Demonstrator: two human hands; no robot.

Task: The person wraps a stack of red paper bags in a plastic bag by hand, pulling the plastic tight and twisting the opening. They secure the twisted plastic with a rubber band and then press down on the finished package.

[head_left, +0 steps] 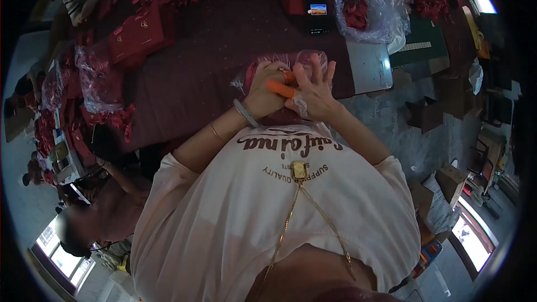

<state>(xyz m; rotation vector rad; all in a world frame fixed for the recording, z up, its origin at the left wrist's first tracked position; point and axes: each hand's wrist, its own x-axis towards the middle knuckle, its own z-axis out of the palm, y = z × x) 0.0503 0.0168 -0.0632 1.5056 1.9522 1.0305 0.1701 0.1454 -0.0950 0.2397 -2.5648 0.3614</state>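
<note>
A: Where did the bag (305,57) sit?
B: At the near edge of the table (196,72). Your left hand (262,94) had its grip clamped on it; your right hand (314,94) lay on it, fingers spread.

A dark maroon tabletop (212,50) fills the upper middle of the frame. To its right lies a grey concrete floor (391,128) strewn with cardboard boxes (450,182). Daylight glares through a window (64,257) at lower left and a second window (472,235) at lower right, while the rest of the room is dim.
</note>
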